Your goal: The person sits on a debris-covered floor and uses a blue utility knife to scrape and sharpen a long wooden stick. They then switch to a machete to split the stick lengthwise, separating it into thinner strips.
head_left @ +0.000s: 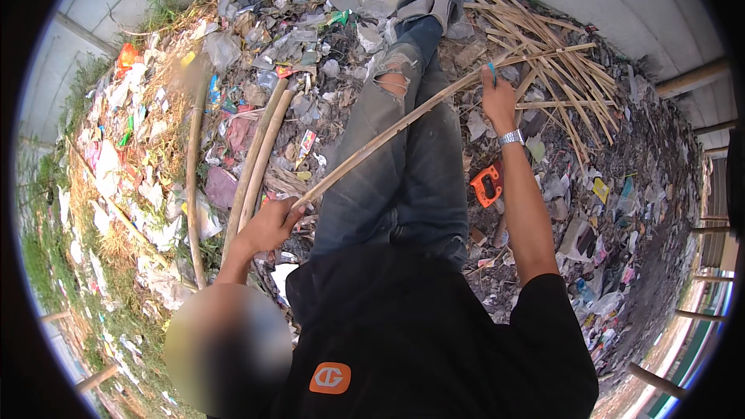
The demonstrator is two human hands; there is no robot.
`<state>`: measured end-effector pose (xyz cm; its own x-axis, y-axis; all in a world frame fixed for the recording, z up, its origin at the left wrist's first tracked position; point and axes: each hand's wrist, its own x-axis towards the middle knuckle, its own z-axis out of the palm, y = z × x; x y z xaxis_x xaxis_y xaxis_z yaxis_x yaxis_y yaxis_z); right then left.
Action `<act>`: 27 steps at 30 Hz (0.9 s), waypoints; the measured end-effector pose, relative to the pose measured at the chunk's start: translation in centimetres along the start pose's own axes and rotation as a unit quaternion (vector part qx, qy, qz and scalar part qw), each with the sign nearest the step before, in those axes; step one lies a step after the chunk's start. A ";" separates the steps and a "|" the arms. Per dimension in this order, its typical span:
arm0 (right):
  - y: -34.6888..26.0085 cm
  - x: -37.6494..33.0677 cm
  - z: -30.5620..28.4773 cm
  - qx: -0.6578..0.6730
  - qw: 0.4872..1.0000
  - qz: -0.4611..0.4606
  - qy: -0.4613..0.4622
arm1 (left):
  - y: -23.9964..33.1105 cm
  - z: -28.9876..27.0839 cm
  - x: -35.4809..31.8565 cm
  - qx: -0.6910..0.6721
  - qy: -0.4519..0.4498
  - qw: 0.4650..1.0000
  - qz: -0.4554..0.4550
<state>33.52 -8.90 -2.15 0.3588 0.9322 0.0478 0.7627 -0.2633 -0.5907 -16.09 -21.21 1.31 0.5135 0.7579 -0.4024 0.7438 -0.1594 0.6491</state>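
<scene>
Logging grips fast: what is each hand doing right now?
Left hand: closed on the near end of the long bamboo strip.
Right hand: closed on the strip farther along, blue tool tip showing above.

Pale, dry, matt bamboo strip (403,120), rough-fibred split bamboo slats (555,70), smooth green-tan bamboo poles (260,155), shiny metal wristwatch (511,137), glossy orange plastic saw handle (487,185), faded torn denim jeans (396,171), matt black cloth shirt (434,326), crumpled plastic litter (155,147)
</scene>
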 end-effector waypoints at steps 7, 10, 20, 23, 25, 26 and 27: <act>-7.9 -10.7 2.1 -0.008 0.977 -0.147 -0.151 | -0.8 0.9 0.6 -0.024 0.001 1.000 0.005; -9.7 -13.4 3.8 -0.029 0.963 -0.170 -0.207 | -1.1 0.8 0.7 -0.012 0.002 1.000 0.008; -3.5 -4.4 2.6 0.002 0.996 -0.066 -0.055 | 0.5 0.7 1.7 0.014 0.051 0.998 0.024; -7.6 -9.8 4.6 -0.034 0.979 -0.145 -0.142 | 0.7 0.7 1.2 0.020 0.049 0.999 0.008; -7.5 -11.2 5.2 -0.087 0.960 -0.186 -0.192 | 0.7 0.4 1.0 0.026 0.046 0.999 -0.003; -6.3 -9.2 4.8 -0.046 0.981 -0.128 -0.141 | 0.4 0.1 0.9 0.016 0.045 0.999 0.008; -4.6 -6.4 3.8 -0.005 0.993 -0.069 -0.093 | 0.2 -0.1 0.5 0.003 0.043 0.999 0.017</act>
<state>25.64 -12.74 -2.75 0.1462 0.9890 -0.0223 0.8034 -0.1319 -0.5806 -15.75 -20.79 1.29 0.5002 0.8031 -0.3239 0.7297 -0.1894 0.6570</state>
